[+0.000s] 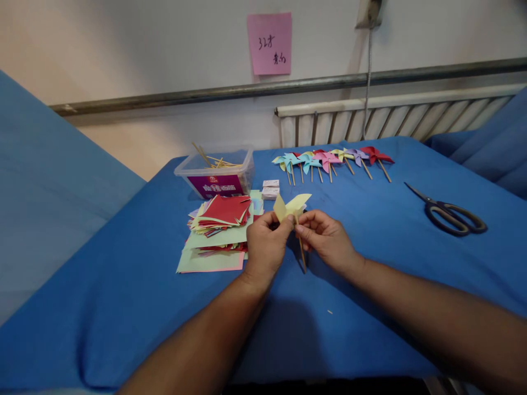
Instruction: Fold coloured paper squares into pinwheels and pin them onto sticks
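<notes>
My left hand [267, 246] and my right hand [325, 236] meet over the blue-covered table [370, 263], both pinching a pale yellow paper pinwheel [291, 207]. Its thin wooden stick [302, 253] hangs down between the two hands. The yellow paper folds stick up above my fingertips. A stack of coloured paper squares [220, 230], red on top, lies just left of my left hand.
A row of several finished pinwheels [329, 160] lies at the back. A clear plastic box [216, 174] holds wooden sticks, with two small white boxes [270, 189] beside it. Scissors [450, 213] lie at the right. A radiator [391, 118] and a pink note [269, 44] are on the wall.
</notes>
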Available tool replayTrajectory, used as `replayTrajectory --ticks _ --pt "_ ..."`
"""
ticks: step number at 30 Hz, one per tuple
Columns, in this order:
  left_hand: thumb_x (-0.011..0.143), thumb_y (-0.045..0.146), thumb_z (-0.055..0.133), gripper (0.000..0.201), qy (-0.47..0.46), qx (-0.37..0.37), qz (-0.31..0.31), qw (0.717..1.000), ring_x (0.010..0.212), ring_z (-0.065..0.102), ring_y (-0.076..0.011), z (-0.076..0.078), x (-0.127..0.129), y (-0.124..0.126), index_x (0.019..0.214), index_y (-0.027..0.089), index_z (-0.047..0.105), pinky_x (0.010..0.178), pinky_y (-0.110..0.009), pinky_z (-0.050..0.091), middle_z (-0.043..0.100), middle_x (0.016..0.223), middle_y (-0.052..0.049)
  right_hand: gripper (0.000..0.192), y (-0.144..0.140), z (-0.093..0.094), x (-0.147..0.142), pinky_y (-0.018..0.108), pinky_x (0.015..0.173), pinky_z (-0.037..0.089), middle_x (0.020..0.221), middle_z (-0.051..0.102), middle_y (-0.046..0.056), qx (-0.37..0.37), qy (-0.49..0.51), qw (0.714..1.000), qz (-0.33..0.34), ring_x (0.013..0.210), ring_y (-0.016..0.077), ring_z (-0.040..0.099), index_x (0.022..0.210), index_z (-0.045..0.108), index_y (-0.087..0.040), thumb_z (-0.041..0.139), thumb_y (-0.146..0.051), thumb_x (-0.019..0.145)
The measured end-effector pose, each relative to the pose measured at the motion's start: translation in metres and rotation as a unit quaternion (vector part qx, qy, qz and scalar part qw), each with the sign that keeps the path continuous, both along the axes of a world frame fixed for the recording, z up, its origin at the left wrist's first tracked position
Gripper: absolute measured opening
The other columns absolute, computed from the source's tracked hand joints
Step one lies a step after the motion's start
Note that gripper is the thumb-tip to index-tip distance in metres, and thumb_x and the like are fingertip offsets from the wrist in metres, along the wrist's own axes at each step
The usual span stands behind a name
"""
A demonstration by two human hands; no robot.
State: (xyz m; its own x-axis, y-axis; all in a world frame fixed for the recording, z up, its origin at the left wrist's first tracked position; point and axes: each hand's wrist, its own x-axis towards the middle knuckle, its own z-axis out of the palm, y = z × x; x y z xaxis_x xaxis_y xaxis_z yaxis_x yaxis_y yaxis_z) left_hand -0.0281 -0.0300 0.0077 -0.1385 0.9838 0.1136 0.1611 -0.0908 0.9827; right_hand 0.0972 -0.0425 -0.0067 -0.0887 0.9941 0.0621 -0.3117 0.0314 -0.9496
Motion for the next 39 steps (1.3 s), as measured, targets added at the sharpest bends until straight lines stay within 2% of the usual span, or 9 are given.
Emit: replayTrajectory --ticks 16,24,39 --pt "0.069 0.038 0.07 0.024 0.007 0.002 -0.003 1.0 0.055 0.05 -0.0113 -0.0025 -0.0002 0.0013 0.065 0.014 0.065 0.055 -0.024 0.039 0.059 0.059 0.001 0.028 0.0002 -0.0017 -0.0009 0.02 0.041 0.037 0.055 0.052 -0.008 0.004 -0.008 1.0 -0.008 0.042 0.0059 0.045 0.075 0.054 -0.02 0.075 -0.037 0.068" --pt "0.069 0.037 0.07 0.024 0.002 0.003 0.001 1.0 0.056 0.049 -0.0111 -0.0021 -0.0001 0.0013 0.066 0.014 0.066 0.055 -0.024 0.038 0.058 0.059 0.002 0.029 -0.0002 0.0011 -0.001 0.018 0.04 0.036 0.055 0.053 -0.008 0.007 -0.005 0.999 -0.034 0.041 0.005 0.045 0.075 0.055 -0.018 0.076 -0.036 0.067" --pt "0.071 0.037 0.069 0.024 0.013 0.001 -0.005 1.0 0.056 0.046 -0.0106 0.0005 0.0009 -0.0006 0.063 0.015 0.063 0.054 -0.024 0.035 0.056 0.058 0.002 0.025 0.0011 -0.0013 -0.0008 0.019 0.039 0.035 0.054 0.052 -0.008 0.009 -0.02 0.999 -0.023 0.04 0.0055 0.044 0.071 0.054 -0.019 0.073 -0.035 0.067"
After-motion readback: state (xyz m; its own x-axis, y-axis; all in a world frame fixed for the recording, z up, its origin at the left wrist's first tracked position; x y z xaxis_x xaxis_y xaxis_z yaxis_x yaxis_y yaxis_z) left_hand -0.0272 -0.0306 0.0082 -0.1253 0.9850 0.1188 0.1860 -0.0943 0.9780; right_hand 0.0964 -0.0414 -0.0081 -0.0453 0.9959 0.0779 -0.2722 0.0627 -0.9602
